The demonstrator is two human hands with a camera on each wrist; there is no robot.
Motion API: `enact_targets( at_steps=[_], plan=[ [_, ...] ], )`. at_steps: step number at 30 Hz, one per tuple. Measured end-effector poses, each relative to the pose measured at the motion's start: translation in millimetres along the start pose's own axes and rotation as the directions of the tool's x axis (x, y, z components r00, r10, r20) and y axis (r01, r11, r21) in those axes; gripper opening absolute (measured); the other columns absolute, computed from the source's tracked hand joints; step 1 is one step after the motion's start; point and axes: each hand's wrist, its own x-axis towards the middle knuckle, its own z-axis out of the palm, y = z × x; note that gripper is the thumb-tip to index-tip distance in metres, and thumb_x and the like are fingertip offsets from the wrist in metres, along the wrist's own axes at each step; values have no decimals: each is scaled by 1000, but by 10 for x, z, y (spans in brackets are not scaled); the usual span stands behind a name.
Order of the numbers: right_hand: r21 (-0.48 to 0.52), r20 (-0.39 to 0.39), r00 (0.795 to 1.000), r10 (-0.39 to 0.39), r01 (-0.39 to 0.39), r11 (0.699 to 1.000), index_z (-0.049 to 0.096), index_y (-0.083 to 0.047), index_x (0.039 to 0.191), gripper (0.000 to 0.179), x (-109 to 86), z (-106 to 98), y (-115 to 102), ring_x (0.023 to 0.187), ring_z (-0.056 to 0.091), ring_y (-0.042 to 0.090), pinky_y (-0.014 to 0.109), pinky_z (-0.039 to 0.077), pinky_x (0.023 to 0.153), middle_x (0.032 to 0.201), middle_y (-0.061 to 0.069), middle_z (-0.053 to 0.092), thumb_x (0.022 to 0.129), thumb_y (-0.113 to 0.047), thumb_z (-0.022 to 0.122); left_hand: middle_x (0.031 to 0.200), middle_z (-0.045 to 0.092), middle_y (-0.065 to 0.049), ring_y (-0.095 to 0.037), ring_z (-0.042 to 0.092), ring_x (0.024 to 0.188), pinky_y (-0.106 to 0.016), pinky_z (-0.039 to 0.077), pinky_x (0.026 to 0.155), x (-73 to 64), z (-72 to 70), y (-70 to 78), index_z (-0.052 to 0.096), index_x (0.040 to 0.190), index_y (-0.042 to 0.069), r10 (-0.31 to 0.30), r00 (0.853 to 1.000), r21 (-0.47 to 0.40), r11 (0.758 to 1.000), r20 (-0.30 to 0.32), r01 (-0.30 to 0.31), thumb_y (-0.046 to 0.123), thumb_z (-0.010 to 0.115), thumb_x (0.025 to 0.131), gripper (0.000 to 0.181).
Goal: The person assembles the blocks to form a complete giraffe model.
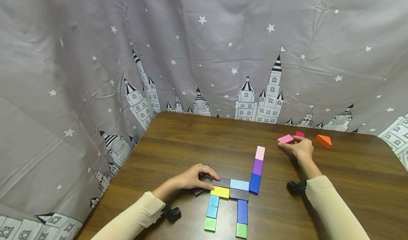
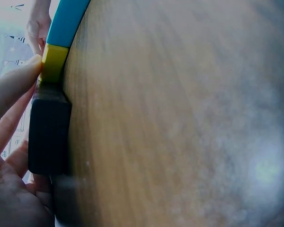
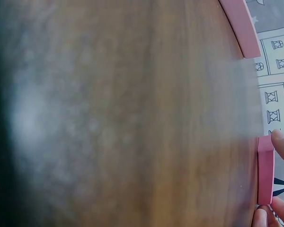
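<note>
My right hand (image 1: pixel 301 148) pinches a pink block (image 1: pixel 285 139) between thumb and fingers, low over the far right of the table. In the right wrist view, the thumb and fingers are at opposite ends of this pink block (image 3: pixel 266 170). At the left of a block figure, my left hand (image 1: pixel 194 178) touches a dark grey block (image 1: pixel 222 182) and a yellow block (image 1: pixel 220 192) with finger and thumb. Partly beneath that hand lies another dark block (image 1: pixel 202 190), seen closer as a black block (image 2: pixel 49 135) in the left wrist view.
Light blue (image 1: pixel 239 184) and dark (image 1: pixel 239 194) blocks continue the figure, with blue and green blocks below. A pale pink block (image 1: pixel 260 153), a purple block (image 1: pixel 257 166) and a blue block (image 1: pixel 255 183) form a slanted column. A red block (image 1: pixel 300 134) and orange triangle (image 1: pixel 324 141) lie near the curtain.
</note>
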Motion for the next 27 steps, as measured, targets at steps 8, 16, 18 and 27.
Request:
enact_targets(
  at_steps=[8,16,18,27],
  plan=[
    [-62,-12,1000,-27,27,998,60,12,127,73,38,24,16,108,54,41,51,40,98,120,31,62,71,-21,91,116,71,-1,-14,60,113,-34,44,100,-2,-1,2,75,114,8,-4,1000,4,1000,1,4,17,79,88,28],
    [-77,-20,999,-30,28,997,60,14,127,71,67,40,30,116,50,48,54,38,102,126,33,58,73,-21,89,116,71,-1,-14,60,113,-34,44,100,-4,-3,-1,75,114,8,-5,1000,6,1000,0,5,17,79,87,29],
    [-79,-20,999,-29,27,997,60,14,126,69,64,38,26,115,51,47,53,38,101,125,33,59,73,-21,89,116,71,-1,-14,60,113,-34,44,100,-5,-3,-1,75,114,8,-4,1000,5,1000,1,4,17,79,87,28],
    [-39,-23,1000,5,-6,999,63,12,123,68,39,13,17,113,53,43,52,41,99,123,31,62,74,-26,90,116,71,-1,-14,59,113,-33,44,100,0,-10,10,75,115,8,-5,1000,8,1000,7,4,17,78,88,29]
  ],
)
